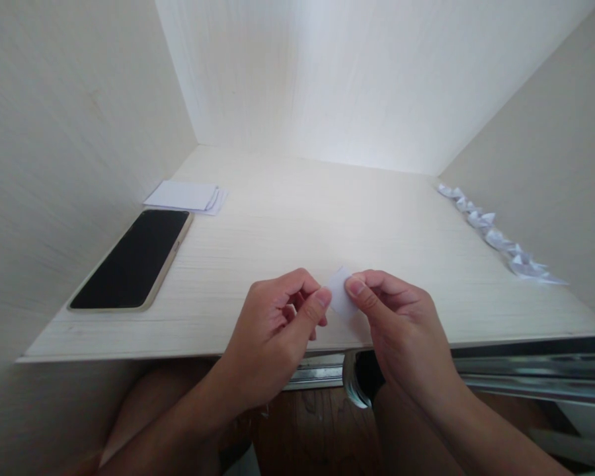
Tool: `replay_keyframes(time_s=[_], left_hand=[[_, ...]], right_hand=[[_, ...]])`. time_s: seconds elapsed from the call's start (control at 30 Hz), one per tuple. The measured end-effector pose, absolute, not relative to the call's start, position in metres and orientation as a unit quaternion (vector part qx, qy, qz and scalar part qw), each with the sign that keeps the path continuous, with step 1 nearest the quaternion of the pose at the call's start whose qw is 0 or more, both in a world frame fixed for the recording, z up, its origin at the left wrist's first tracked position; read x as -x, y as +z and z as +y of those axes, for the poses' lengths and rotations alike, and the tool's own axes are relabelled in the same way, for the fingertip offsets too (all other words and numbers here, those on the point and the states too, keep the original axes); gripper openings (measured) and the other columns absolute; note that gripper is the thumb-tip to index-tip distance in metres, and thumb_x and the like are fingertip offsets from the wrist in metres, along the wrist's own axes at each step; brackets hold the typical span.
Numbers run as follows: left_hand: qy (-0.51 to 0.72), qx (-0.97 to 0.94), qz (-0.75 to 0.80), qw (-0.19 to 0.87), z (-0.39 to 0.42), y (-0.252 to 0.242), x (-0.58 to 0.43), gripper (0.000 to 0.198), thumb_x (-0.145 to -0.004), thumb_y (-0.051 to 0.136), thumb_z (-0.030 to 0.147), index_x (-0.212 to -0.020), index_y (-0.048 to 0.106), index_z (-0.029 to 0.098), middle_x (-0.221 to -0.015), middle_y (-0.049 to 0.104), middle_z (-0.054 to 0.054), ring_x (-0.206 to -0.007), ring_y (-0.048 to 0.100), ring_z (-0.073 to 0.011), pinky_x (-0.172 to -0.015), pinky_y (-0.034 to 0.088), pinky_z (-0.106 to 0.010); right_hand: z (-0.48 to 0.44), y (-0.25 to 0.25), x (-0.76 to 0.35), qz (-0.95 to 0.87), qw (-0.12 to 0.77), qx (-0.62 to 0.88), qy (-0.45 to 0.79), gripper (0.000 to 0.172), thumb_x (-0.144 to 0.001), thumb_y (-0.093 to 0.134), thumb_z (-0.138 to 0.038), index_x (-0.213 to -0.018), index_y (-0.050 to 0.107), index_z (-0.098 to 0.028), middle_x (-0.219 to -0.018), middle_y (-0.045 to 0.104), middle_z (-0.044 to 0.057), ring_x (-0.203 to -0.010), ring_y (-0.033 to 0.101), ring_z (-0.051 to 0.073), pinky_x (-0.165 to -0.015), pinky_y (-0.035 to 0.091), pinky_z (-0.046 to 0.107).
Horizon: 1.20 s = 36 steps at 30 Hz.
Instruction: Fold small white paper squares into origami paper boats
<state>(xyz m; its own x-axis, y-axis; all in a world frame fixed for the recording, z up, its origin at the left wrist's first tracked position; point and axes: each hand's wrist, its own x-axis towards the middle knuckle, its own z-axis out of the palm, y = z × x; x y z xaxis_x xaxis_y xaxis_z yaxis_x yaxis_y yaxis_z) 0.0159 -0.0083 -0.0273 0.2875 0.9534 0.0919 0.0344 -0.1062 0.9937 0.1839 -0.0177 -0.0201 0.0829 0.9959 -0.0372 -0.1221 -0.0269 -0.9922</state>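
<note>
Pinching the small white paper between thumbs and forefingers, your left hand and right hand hold it just above the table, at the middle of its front edge. Keep its edges aligned and crease firmly, I'd judge. Your fingertips cover much of the paper, so its fold is hard to make out.

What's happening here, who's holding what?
A person pinches a small white paper piece between the left hand and the right hand, one on each side, just above the near edge of the desk. A phone lies on the left, screen dark, with a stack of paper slips behind it. A row of folded paper pieces runs along the right wall.
</note>
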Motion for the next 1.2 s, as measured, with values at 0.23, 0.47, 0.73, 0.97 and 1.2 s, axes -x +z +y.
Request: replay_keyframes(time_s=[0.23, 0.47, 0.73, 0.97, 1.2], left_hand=[[0.421, -0.618, 0.4, 0.53, -0.009, -0.029, -0.013, 0.039, -0.102, 0.057, 0.04, -0.07, 0.058, 0.018, -0.058, 0.056, 0.003, -0.052, 0.05, -0.0091, -0.049, 0.039, -0.021], [0.459, -0.603, 0.411, 0.507, -0.007, -0.027, -0.018, 0.036, -0.101, 0.059, 0.039, -0.072, 0.063, 0.017, -0.06, 0.058, 0.003, -0.05, 0.051, -0.0076, -0.045, 0.039, -0.018], [0.481, -0.581, 0.435, 0.492, -0.006, -0.031, -0.023, 0.016, -0.092, 0.074, 0.028, -0.105, 0.077, 0.021, -0.077, 0.072, 0.0, -0.061, 0.068, -0.0122, -0.047, 0.055, -0.017], [0.535, -0.591, 0.378, 0.471, -0.007, -0.027, -0.021, 0.024, -0.09, 0.073, 0.013, -0.106, 0.082, 0.028, -0.086, 0.072, 0.002, -0.07, 0.069, -0.0077, -0.057, 0.057, -0.012], [0.546, -0.567, 0.317, 0.529, -0.008, -0.03, -0.019, 0.029, -0.092, 0.073, 0.011, -0.109, 0.083, 0.032, -0.081, 0.065, 0.001, -0.066, 0.065, -0.009, -0.058, 0.057, -0.019]], right_hand=[[-0.022, -0.023, -0.184, -0.415, 0.542, 0.504, 0.529, 0.02, -0.081, 0.086, -0.041, -0.076, 0.079, -0.023, -0.074, 0.073, 0.0, -0.069, 0.057, 0.013, -0.065, 0.044, 0.027], [-0.022, -0.024, -0.184, -0.385, 0.559, 0.498, 0.54, 0.022, -0.081, 0.087, -0.041, -0.075, 0.078, -0.023, -0.072, 0.07, -0.001, -0.067, 0.054, 0.012, -0.064, 0.042, 0.026], [-0.015, -0.029, -0.187, -0.413, 0.57, 0.434, 0.562, 0.014, -0.085, 0.084, -0.033, -0.077, 0.078, -0.024, -0.076, 0.07, -0.003, -0.072, 0.058, 0.011, -0.069, 0.044, 0.024], [-0.014, -0.027, -0.198, -0.421, 0.503, 0.379, 0.653, 0.028, -0.092, 0.075, -0.046, -0.081, 0.076, -0.021, -0.076, 0.067, 0.0, -0.071, 0.057, 0.013, -0.07, 0.046, 0.026], [-0.018, -0.02, -0.197, -0.365, 0.449, 0.315, 0.753, 0.021, -0.094, 0.073, -0.042, -0.092, 0.074, -0.021, -0.087, 0.075, 0.003, -0.084, 0.072, 0.019, -0.087, 0.058, 0.036]])
